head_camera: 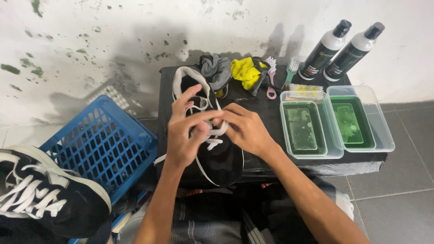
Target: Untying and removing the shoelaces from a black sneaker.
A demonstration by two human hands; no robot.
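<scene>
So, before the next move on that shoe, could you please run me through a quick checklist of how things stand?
1. Left hand on the black shoe: ok, its fingers are at the white lace.
2. Right hand on the lace: ok, pinching it beside the left.
3. Shoe supported: ok, it lies on the black stand.
4. Lace free of its eyelets: cannot tell, the hands cover them.
5. Two clear tubs of green liquid upright: ok.
6. Second shoe kept apart: ok, it lies beside the blue basket.
</scene>
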